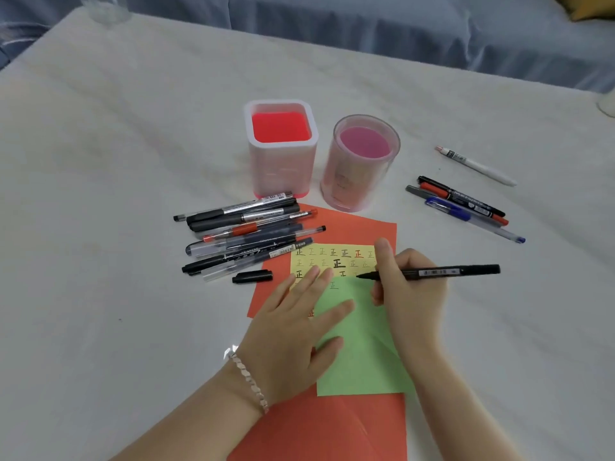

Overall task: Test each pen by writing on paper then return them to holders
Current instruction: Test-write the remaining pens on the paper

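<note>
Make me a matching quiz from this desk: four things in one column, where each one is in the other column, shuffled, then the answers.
Things:
1. black marker
2. loose black cap
3. white pen
4. square holder

Places:
A. lying alone, beyond the right group of pens
B. lying at the near side of the left pile of pens
C. standing left of the round holder
D. gripped in the right hand

Pairs: 1-D, 2-B, 3-A, 4-C.

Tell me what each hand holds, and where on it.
Right hand grips the black marker near its tip end. Left hand holds nothing, resting flat on the green paper.
</note>
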